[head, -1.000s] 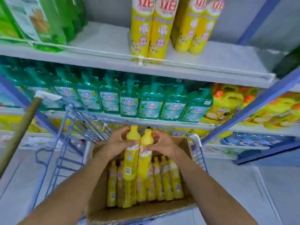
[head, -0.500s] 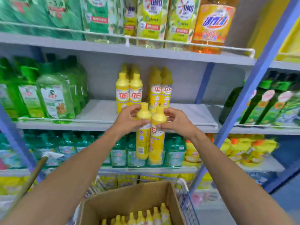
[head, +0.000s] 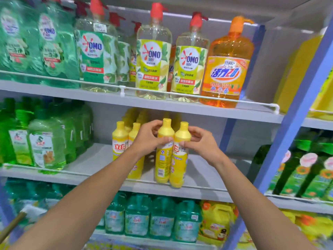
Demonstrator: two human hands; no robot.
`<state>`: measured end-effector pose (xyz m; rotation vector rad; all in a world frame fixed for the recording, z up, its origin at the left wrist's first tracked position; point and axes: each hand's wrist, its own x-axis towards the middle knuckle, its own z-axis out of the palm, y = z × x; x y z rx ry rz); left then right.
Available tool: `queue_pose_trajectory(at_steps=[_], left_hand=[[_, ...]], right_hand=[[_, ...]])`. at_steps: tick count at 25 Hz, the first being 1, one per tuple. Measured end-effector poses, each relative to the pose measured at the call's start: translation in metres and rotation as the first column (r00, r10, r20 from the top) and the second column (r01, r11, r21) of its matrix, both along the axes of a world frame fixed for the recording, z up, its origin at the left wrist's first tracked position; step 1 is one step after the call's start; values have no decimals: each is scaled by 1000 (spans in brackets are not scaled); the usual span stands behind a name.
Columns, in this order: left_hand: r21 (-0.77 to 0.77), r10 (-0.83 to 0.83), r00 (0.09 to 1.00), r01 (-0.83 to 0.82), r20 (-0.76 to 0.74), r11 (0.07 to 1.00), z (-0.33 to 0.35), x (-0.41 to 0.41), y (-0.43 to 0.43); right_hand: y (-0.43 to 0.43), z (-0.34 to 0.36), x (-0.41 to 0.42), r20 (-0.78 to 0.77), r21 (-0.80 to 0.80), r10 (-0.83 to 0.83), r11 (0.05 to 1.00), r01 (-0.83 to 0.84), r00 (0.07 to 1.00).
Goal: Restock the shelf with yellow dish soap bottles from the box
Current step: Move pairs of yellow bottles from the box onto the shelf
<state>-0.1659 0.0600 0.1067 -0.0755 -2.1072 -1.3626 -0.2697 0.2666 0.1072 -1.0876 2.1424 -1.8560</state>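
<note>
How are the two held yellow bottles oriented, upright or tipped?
Upright: caps up, bases down; left hand and right hand grip the yellow bottles.

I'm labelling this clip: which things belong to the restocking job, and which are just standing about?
Job: left hand, right hand, left yellow bottle, right yellow bottle, shelved yellow bottles, middle shelf.
Standing about: green bottles, OMO pump bottles, orange pump bottle, teal bottles.

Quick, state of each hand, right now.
Left hand: holding the left yellow bottle.
Right hand: holding the right yellow bottle.
</note>
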Motion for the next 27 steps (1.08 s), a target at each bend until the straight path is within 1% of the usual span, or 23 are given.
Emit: queue_pose_trajectory(at_steps=[2,4,8,10,12,15,17,20,23,25,27], left_hand=[[9,38,999,-38,13,999,-10,-7,0],[33,91,996,-91,-6,995,-17,-14,1],[8,139,990,-139,9,990,-22,-26,-7],[-2,159,987,-159,24,987,-29,-31,-6],[43,180,983,-181,30,983,-41,-36,-4],[184,191,982,-189,9,965,-53,-38,-1],[228,150,988,-157,45,961,-64,-35,-1],[227,9,990,-41,140,973,-90,-27,-1],[218,-77,975,30,208,976,-105,-21,-8],[192,-101,966,55,236,980,-105,-18,-15],[180,-89,965,45,246,983,-108,-19,-17]], right_hand=[[-5,-7,-9,25,-4,8,1000,-8,1000],[-11,-10,-17,28,-13,16,1000,-16,999],[-22,-17,-25,52,-16,-5,1000,6,999],[-25,-25,-30,74,-10,13,1000,-12,997],[-26,-35,-34,98,-6,37,999,-36,995],[-27,-47,-34,141,-46,65,997,-59,988],[-30,-60,-30,144,-84,4,996,8,990],[-33,-83,-18,115,-102,-121,986,133,986],[-31,-101,-18,115,-117,-116,985,129,987],[-28,-104,-20,101,-103,-88,990,98,991],[-24,-104,-23,94,-78,-52,995,59,994]])
